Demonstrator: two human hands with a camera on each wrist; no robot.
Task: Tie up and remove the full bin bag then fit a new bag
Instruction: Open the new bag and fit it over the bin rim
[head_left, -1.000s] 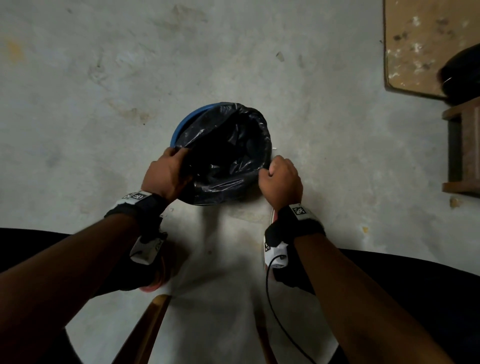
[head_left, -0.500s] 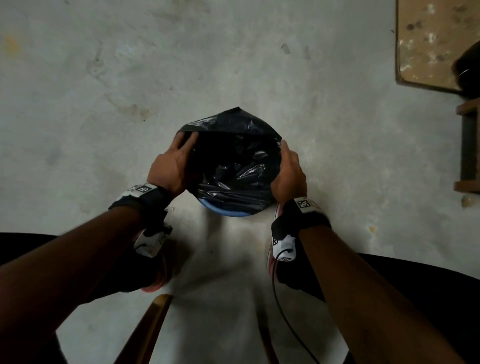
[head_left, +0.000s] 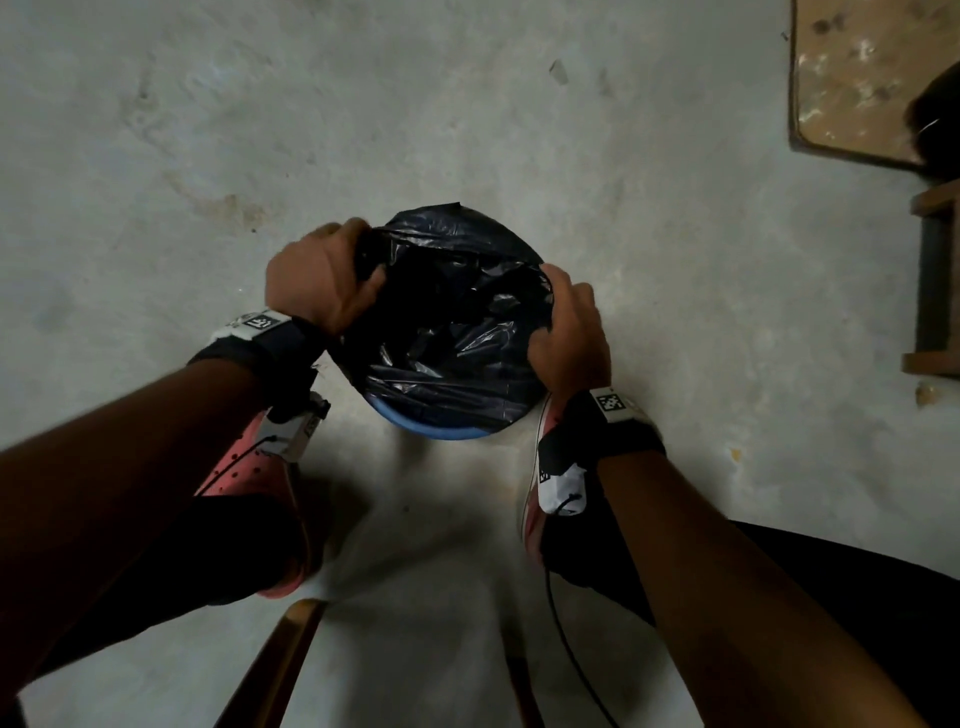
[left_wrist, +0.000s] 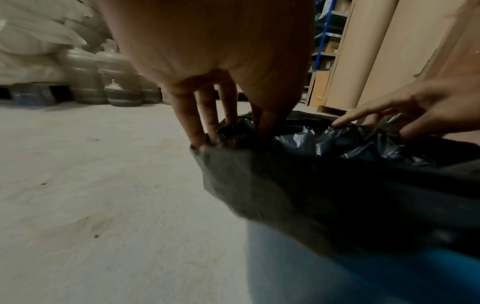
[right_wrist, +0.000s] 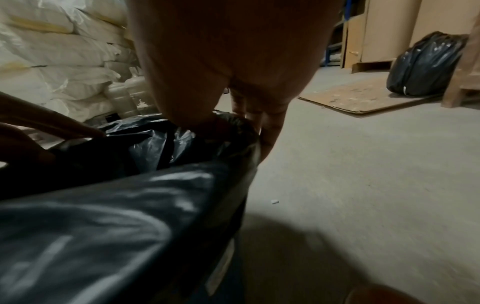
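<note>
A black bin bag lines a blue bin on the floor between my feet, its mouth spread over most of the rim. Blue rim shows only at the near side. My left hand grips the bag's edge at the far left, thumb inside and fingers outside, as the left wrist view shows. At the right edge my right hand pinches the bag over the rim, with its thumb inside. A tied full black bag sits apart at the far right.
A sheet of cardboard lies on the concrete floor at the upper right, with a wooden pallet leg beside it. White sacks are stacked behind the bin. My pink shoes flank the bin.
Both hands have shifted from the near rim round to the sides. The bag now covers the far rim, and the left hand has closed on the far-left edge.
</note>
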